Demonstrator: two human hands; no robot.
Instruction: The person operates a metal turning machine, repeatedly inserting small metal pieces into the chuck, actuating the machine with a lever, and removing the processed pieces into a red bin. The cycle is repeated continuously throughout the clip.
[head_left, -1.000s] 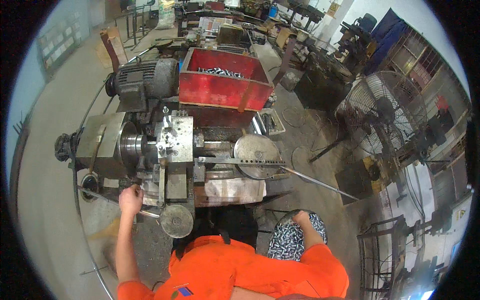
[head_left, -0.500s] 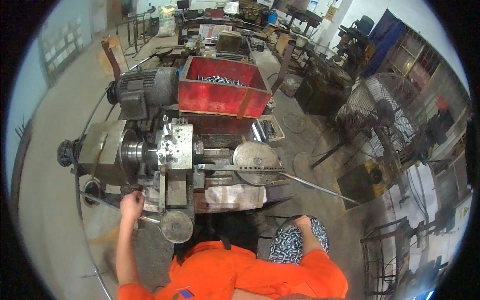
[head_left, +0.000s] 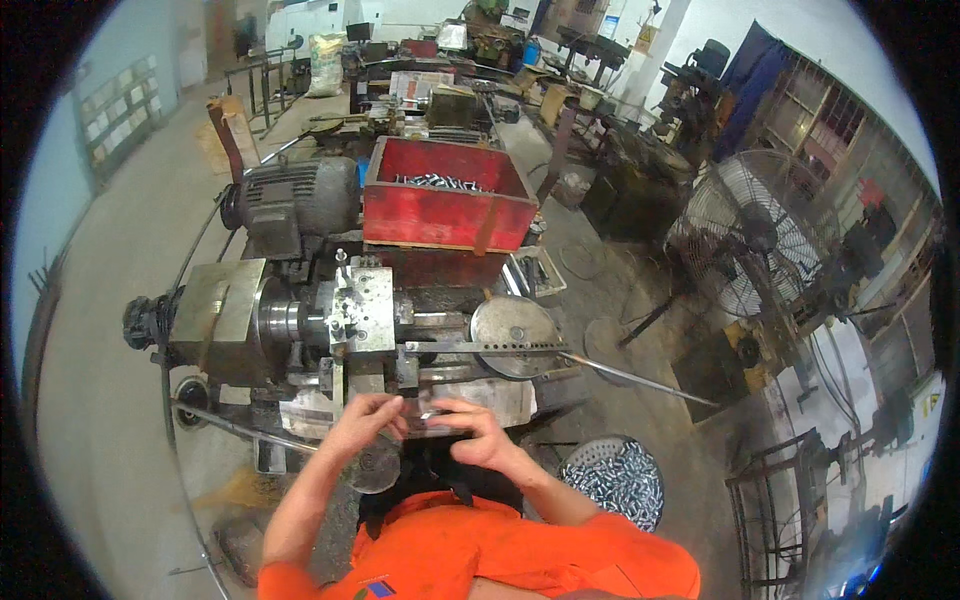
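My two hands have come together in front of the machine, above my lap. Between the thumb and fingers of my right hand (head_left: 478, 437) is a small shiny metal pin (head_left: 428, 413). My left hand (head_left: 368, 420) faces it with fingers loosely bent and a little apart; nothing shows in them. Just beyond them stands a small lathe with a metal tool block (head_left: 366, 312) and a spindle (head_left: 282, 322). A round basin (head_left: 582, 457) low at my right holds many similar metal pins (head_left: 622, 484).
Behind the lathe, a red bin (head_left: 450, 212) contains more pins. A grey motor (head_left: 300, 198) is left of it. One lever (head_left: 640, 380) sticks out rightward from a round disc (head_left: 515, 335); another lever (head_left: 245, 430) lies at the left. A floor fan (head_left: 750, 235) stands at right.
My left hand has left the lever at the left and moved right. My right hand has come up from the basin to meet it, a pin now in its fingers.
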